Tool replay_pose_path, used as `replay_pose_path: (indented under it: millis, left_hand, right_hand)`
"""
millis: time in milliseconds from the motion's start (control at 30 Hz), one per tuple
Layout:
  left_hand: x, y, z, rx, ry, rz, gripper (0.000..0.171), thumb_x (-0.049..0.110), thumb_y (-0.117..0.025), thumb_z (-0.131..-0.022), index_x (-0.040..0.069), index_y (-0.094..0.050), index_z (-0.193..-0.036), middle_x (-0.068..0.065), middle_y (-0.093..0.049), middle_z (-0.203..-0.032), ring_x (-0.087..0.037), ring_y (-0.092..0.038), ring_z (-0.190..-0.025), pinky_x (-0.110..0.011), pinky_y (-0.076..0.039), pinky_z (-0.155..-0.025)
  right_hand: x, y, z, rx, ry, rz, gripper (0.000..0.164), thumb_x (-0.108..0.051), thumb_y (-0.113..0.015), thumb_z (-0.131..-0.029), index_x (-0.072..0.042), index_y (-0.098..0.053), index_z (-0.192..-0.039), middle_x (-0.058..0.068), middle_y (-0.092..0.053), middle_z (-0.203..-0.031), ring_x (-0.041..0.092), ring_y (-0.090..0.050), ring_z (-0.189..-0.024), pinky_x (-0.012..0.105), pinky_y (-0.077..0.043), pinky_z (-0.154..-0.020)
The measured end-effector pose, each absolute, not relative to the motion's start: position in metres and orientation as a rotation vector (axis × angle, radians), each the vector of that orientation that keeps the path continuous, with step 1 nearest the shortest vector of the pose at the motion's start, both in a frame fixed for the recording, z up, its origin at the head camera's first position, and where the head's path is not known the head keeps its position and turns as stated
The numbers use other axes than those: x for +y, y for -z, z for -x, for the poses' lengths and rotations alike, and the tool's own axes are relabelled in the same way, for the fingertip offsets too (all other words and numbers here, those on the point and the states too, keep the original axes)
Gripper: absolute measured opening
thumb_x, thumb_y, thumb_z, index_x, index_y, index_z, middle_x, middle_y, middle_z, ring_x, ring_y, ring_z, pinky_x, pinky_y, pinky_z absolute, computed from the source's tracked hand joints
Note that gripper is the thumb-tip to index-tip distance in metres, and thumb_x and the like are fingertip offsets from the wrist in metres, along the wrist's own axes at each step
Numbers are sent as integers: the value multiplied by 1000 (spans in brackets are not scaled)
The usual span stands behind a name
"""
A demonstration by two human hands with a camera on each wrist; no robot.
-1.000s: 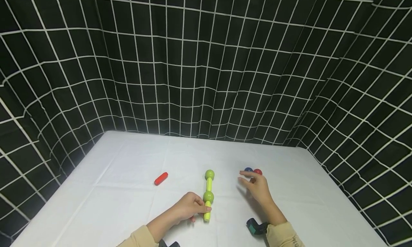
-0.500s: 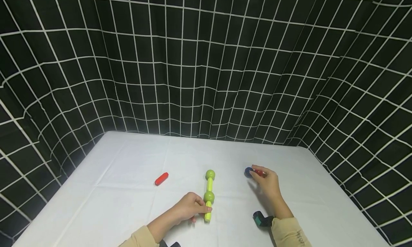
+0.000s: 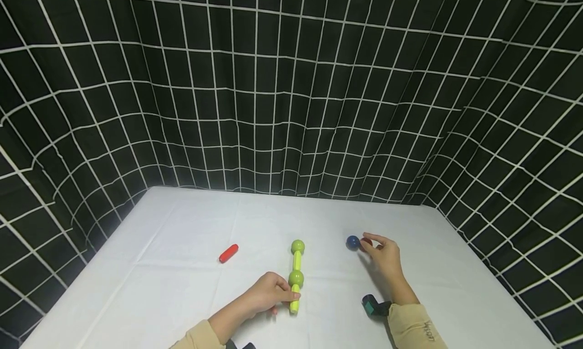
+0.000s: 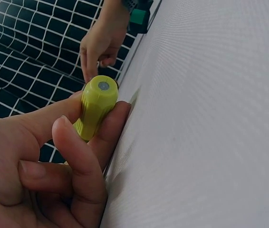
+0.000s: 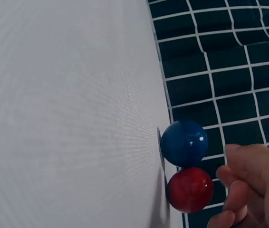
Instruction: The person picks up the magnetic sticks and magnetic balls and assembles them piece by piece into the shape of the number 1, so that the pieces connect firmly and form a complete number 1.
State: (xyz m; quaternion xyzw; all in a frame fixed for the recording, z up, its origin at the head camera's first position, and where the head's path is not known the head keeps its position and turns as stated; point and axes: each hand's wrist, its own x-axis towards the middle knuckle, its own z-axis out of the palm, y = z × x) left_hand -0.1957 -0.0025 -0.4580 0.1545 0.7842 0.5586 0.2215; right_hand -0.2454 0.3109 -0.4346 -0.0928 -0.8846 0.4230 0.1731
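Note:
My left hand (image 3: 269, 292) pinches a yellow-green ribbed rod (image 3: 294, 306) between thumb and fingers; the left wrist view shows the grey disc in the end of that rod (image 4: 96, 102). The rod is the near end of a straight chain: a green ball (image 3: 296, 277), a second yellow rod (image 3: 297, 260), and another green ball (image 3: 298, 246) at the far end. To the right, my right hand (image 3: 386, 255) is at a red ball (image 3: 366, 242), thumb and fingers spread. In the right wrist view its fingertips stand apart from the red ball (image 5: 190, 190) and the blue ball (image 5: 184, 143) beside it.
A red rod (image 3: 228, 253) lies alone on the left of the white-covered table (image 3: 182, 227). Black curtains with a white grid (image 3: 273, 111) stand behind and along both sides. A dark wrist-worn device (image 3: 375, 306) sits by the right sleeve.
My right hand came in to the blue ball with its fingers, then shifted right to the red ball. The left hand and the chain stay nearly still.

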Motion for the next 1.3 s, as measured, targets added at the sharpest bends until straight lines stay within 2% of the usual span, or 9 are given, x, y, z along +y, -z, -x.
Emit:
replay_pose_path:
  millis: [100, 367, 567, 733, 833, 900, 967, 1033, 1300]
  left_hand:
    - [-2, 457, 195, 2166, -1547, -430, 23, 28, -73, -79, 6, -68, -80, -1, -67, -66, -1, -39, -36, -12, -33, -36]
    - [-2, 457, 195, 2166, -1550, -437, 22, 28, -73, -79, 6, -68, -80, -1, -67, -66, -1, -38, -36, -12, -32, -36]
    - [-2, 456, 194, 2168, -1542, -436, 23, 27, -73, -79, 5, -68, -81, -1, -68, -66, 0, -38, -36, -11, -31, -35]
    - [-2, 454, 194, 2164, -1543, -437, 24, 27, -72, -79, 4, -68, -82, -1, -68, -66, -1, -38, -36, -12, -31, -36]
    - [-2, 455, 194, 2166, -1542, -440, 24, 28, -72, -80, 4, -68, -82, -1, -67, -65, -1, -38, -36, -12, -32, -36]
    - [-2, 455, 194, 2167, -1545, -449, 23, 28, -72, -79, 5, -68, -81, -1, -67, -64, -1, -38, -36, -12, -32, -36]
    - [-2, 456, 195, 2166, -1548, -457, 23, 28, -72, -79, 5, -68, -80, -2, -66, -64, -1, -38, -36, -12, -32, -36]
    - [-2, 456, 195, 2167, -1551, -467, 23, 28, -73, -79, 5, -68, -80, -2, -66, -63, -1, -38, -37, -12, -32, -36]
    - [-2, 455, 194, 2156, -1552, -456, 22, 27, -73, -79, 5, -68, -80, -1, -66, -64, -1, -38, -37, -12, -32, -36]
  right_hand:
    - [312, 435, 244, -2533, -1177, 261, 27, -10, -68, -83, -1, -67, -108, 22, -66, -108, 3, -37, -44, 18, -34, -41]
    - [315, 439, 245, -2567, -1069, 222, 31, -7, -70, -80, 1, -66, -109, 24, -66, -105, 4, -37, -43, 18, -34, -41]
    - [320, 443, 247, -2632, -1025, 229, 36, -7, -69, -81, 2, -62, -114, 29, -61, -111, 6, -48, -48, 16, -41, -43]
    - [322, 446, 248, -2642, -1063, 231, 37, -8, -69, -81, 2, -61, -116, 31, -55, -120, 16, -60, -60, 19, -47, -49]
    - [324, 448, 247, -2629, -1072, 269, 40, -11, -69, -81, 2, -60, -118, 30, -54, -124, 33, -66, -84, 30, -55, -67]
    - [325, 450, 247, -2621, -1088, 317, 42, -15, -69, -83, 1, -58, -120, 28, -53, -127, 40, -59, -105, 40, -53, -82]
    - [326, 451, 247, -2614, -1113, 368, 44, -18, -68, -84, 0, -57, -122, 26, -51, -130, 42, -50, -119, 46, -47, -93]
    - [326, 453, 247, -2602, -1157, 399, 44, -20, -68, -84, -1, -57, -122, 25, -50, -132, 41, -46, -123, 48, -44, -96]
    - [327, 458, 246, -2576, -1187, 395, 45, -19, -69, -83, 0, -57, -123, 26, -51, -130, 41, -50, -119, 47, -45, -95]
